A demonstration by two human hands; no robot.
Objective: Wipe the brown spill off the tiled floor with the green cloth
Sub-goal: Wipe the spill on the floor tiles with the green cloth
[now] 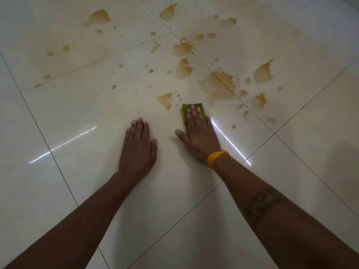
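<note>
1. My right hand (197, 133) lies flat on the green cloth (192, 110), fingers straight, pressing it to the floor (87, 113); likely for even pressure on the push.
2. My left hand (138, 144) is spread flat on bare tile, holding nothing, probably propping my weight.
3. The cloth sits at the near edge of the brown spill (218, 85), just beside a small splash (165, 100).
4. Splashes scatter across several tiles beyond; most look unwiped.
5. Glossy pale tile, dark grout lines, streaks of glare. Room dim; nothing else visible.
6. Yellow band (215, 157) on right wrist.
</note>
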